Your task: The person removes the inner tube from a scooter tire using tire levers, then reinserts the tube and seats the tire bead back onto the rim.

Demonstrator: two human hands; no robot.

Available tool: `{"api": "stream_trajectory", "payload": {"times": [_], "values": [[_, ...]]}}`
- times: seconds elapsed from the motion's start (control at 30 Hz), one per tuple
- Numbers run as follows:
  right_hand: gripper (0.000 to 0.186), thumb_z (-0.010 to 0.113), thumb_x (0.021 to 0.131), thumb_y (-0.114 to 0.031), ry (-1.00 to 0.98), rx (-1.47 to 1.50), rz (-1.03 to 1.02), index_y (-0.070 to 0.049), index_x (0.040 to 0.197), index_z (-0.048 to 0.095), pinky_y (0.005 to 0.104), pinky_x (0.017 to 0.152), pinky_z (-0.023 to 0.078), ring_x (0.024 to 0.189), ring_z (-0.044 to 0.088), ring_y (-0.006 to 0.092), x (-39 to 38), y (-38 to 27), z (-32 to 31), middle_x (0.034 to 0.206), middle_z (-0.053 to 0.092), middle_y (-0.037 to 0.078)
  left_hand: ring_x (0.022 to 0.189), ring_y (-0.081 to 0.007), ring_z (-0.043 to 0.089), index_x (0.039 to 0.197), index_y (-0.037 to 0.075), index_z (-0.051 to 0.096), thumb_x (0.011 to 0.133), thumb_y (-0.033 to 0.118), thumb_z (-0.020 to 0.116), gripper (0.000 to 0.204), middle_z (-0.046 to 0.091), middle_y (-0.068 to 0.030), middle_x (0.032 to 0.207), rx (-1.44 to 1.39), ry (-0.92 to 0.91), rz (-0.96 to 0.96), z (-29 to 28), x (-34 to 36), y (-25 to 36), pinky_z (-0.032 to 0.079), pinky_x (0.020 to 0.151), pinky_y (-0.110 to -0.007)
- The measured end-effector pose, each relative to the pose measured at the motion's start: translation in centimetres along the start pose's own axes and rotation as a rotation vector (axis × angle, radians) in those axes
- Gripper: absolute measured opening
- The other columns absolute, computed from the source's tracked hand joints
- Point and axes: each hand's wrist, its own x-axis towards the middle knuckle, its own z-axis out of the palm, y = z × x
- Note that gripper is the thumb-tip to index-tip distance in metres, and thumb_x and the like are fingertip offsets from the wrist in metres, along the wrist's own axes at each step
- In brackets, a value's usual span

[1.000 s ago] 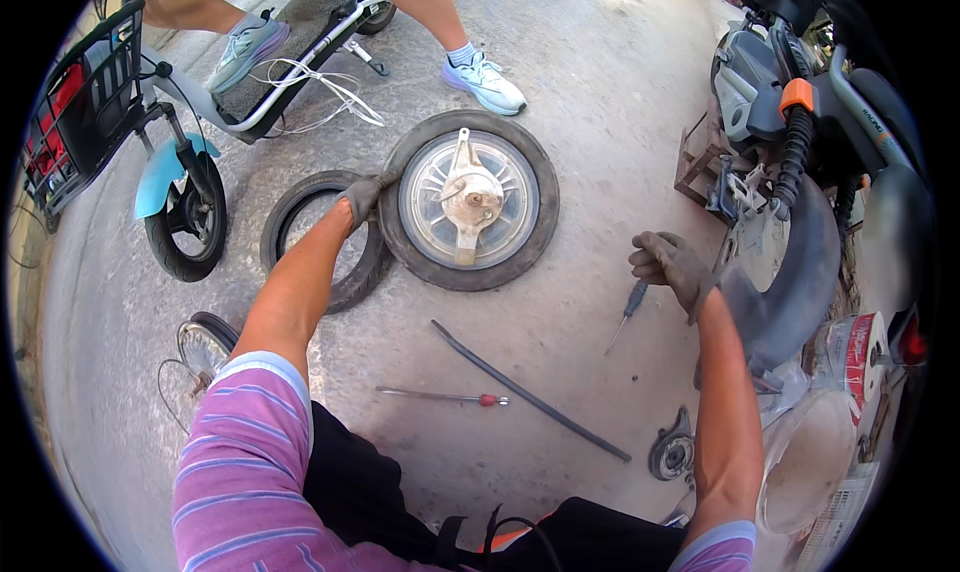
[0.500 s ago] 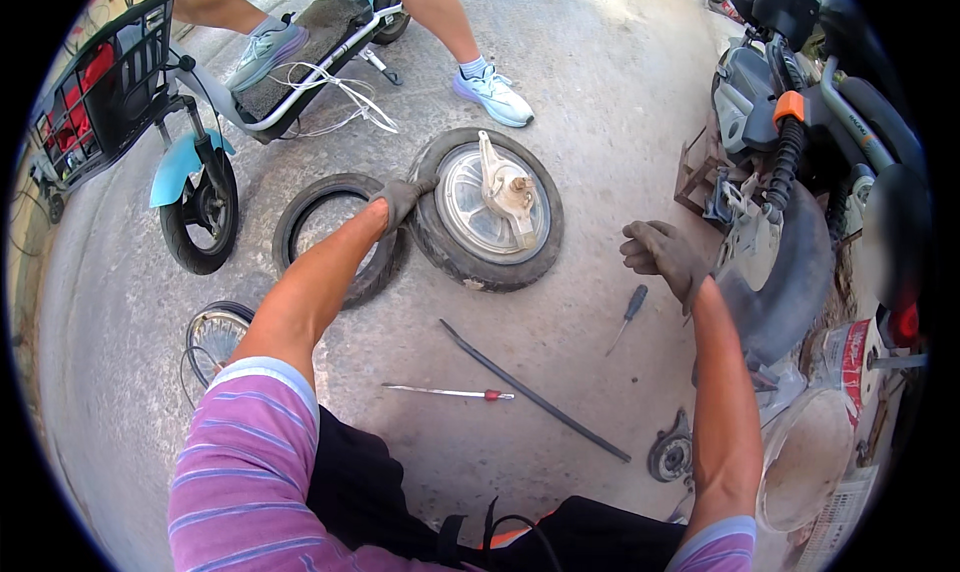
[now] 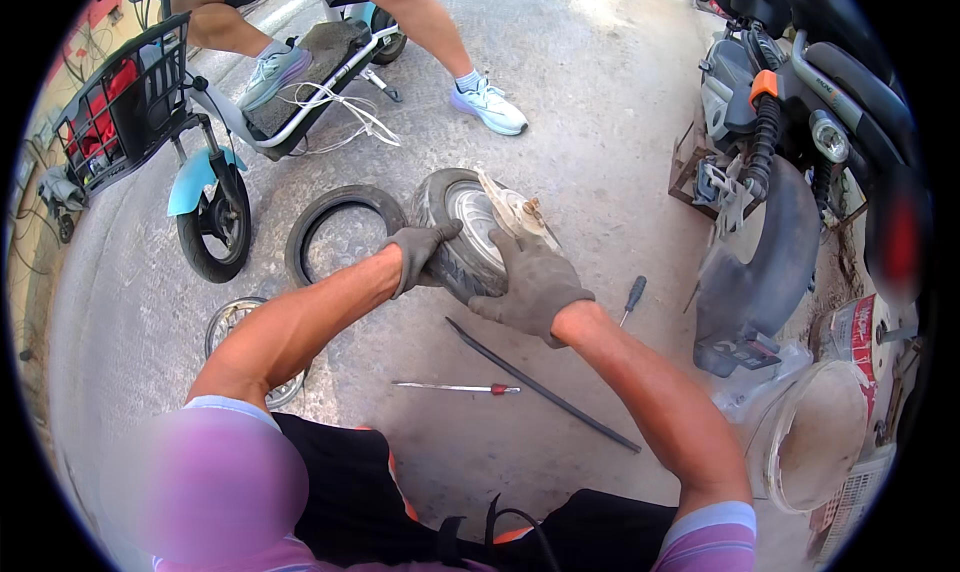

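My gloved left hand [image 3: 418, 255] and gloved right hand [image 3: 525, 287] grip the wheel [image 3: 468, 212], which is tilted up, its pale hub bracket facing upper right. My left fingers wrap over the tyre's near left side; my right hand presses round its lower right. A loose black tyre [image 3: 340, 197] lies just left of it. On the ground below are a long black bar [image 3: 540, 385] and a thin rod with a red handle [image 3: 455, 387]; a screwdriver [image 3: 634, 293] lies to the right.
A person's leg [image 3: 420, 22] is by a light-blue scooter [image 3: 200, 177] with a basket at upper left. A dark motorbike [image 3: 760, 252] stands along the right, near a bucket [image 3: 815, 437]. A spoked wheel [image 3: 225, 327] lies behind my left arm.
My right hand has moved leftward onto the wheel and closed on it. The wheel has been lifted from lying flat into a tilt, slightly nearer me.
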Motion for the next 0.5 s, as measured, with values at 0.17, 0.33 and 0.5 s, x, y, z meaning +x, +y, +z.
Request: {"api": "stream_trajectory", "payload": {"times": [0.17, 0.33, 0.5], "values": [[0.107, 0.086, 0.082, -0.052, 0.148, -0.21, -0.112, -0.005, 0.164, 0.037, 0.0467, 0.097, 0.055, 0.12, 0.066, 0.0342, 1.8, -3.0, 6.1, 0.135, 0.061, 0.018, 0.123, -0.0303, 0.069, 0.141, 0.008, 0.062, 0.113, 0.049, 0.053, 0.05, 0.069, -0.0135, 0.138, -0.074, -0.065, -0.002, 2.2, -4.8, -1.0, 0.057, 0.108, -0.056], [0.106, 0.089, 0.078, -0.046, 0.219, -0.096, -0.143, -0.009, 0.163, 0.039, 0.0492, 0.104, 0.055, 0.123, 0.067, 0.04, 3.6, 1.2, 0.2, 0.137, 0.064, 0.022, 0.118, -0.0346, 0.073, 0.139, -0.003, 0.057, 0.108, 0.046, 0.065, 0.058, 0.068, -0.023, 0.13, -0.076, -0.176, 0.086, 3.0, -4.7, 2.1, 0.067, 0.097, -0.048], [0.092, 0.086, 0.084, -0.051, 0.423, 0.149, 0.132, -0.007, 0.158, 0.051, 0.0463, 0.11, 0.054, 0.13, 0.066, 0.0364, 5.6, 7.6, -3.3, 0.142, 0.066, 0.022, 0.093, -0.0317, 0.08, 0.127, -0.01, 0.057, 0.111, 0.039, 0.064, 0.052, 0.075, -0.0246, 0.103, 0.205, -0.152, 0.305, 3.8, -4.0, 9.8, 0.07, 0.083, -0.044]]}}
